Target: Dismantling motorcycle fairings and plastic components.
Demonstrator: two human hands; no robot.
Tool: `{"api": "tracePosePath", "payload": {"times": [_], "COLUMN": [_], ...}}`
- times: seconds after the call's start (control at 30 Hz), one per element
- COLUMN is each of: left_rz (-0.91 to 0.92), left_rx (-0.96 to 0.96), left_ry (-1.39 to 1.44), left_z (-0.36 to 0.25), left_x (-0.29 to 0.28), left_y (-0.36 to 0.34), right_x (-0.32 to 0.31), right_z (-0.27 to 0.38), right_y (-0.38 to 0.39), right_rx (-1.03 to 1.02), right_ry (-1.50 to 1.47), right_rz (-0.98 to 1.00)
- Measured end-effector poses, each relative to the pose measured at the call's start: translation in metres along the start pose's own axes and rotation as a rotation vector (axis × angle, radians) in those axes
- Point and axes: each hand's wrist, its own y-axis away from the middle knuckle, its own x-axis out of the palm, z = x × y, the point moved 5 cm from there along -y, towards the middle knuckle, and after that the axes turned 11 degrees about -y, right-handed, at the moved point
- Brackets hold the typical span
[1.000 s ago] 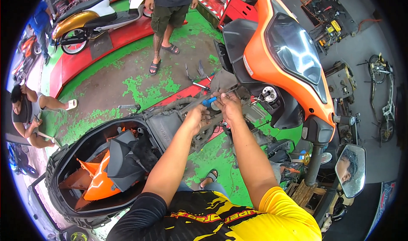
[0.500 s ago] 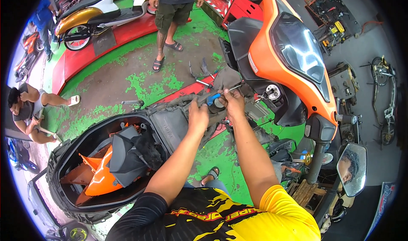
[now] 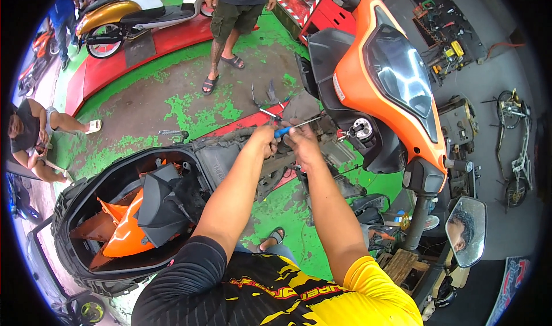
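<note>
My left hand (image 3: 265, 139) is curled at the centre of the stripped scooter body (image 3: 217, 162), just left of a blue-handled tool (image 3: 282, 131); what its fingers grip is hidden. My right hand (image 3: 302, 142) is closed on that tool, whose thin metal shaft points up to the right. Right of my hands are the ignition area (image 3: 361, 127) and the orange front cowl (image 3: 368, 81). At lower left, the open storage bucket (image 3: 75, 234) holds loose orange and black panels (image 3: 123, 231).
A standing person (image 3: 233, 15) is ahead, a seated person (image 3: 31, 130) left, another person (image 3: 62, 21) farther back. A gold scooter (image 3: 103, 21) stands on a red platform (image 3: 98, 78). Tools lie on dark flooring (image 3: 483, 78) at right. A mirror (image 3: 467, 231) juts out near my right arm.
My left hand has moved slightly up and in beside the blue handle. My right hand stays on the tool. The view has shifted a little.
</note>
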Motion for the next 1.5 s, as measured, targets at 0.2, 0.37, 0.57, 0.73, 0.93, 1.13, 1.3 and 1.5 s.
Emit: {"api": "tracePosePath", "payload": {"times": [0.2, 0.37, 0.57, 0.73, 0.93, 1.13, 1.3, 1.5], "left_rz": [0.086, 0.077, -0.023, -0.607, -0.410, -0.427, 0.099, 0.148], "left_rx": [-0.087, 0.076, 0.263, 1.022, 1.012, 0.571, 0.090, -0.016], "left_ry": [0.306, 0.193, -0.278, -0.825, -0.832, -0.329, 0.019, 0.181], "left_z": [0.042, 0.046, 0.042, 0.031, 0.012, -0.001, 0.013, 0.040], "left_x": [0.020, 0.018, 0.010, 0.007, 0.010, 0.003, 0.018, 0.026], "left_y": [0.005, 0.054, 0.065, 0.099, 0.104, 0.035, 0.005, 0.029], "right_x": [-0.017, -0.002, 0.005, -0.001, -0.002, 0.000, -0.005, -0.021], "right_z": [-0.016, 0.000, 0.001, -0.001, 0.001, 0.001, -0.019, -0.018], "right_y": [-0.007, -0.002, 0.002, 0.007, 0.008, 0.007, 0.003, -0.004], "right_rx": [-0.040, -0.006, -0.067, -0.010, -0.020, -0.049, -0.013, -0.119], "right_ry": [0.451, 0.400, 0.471, 0.442, 0.448, 0.410, 0.155, 0.432], "right_rz": [-0.060, -0.085, -0.167, -0.230, -0.233, -0.126, 0.130, -0.040]}}
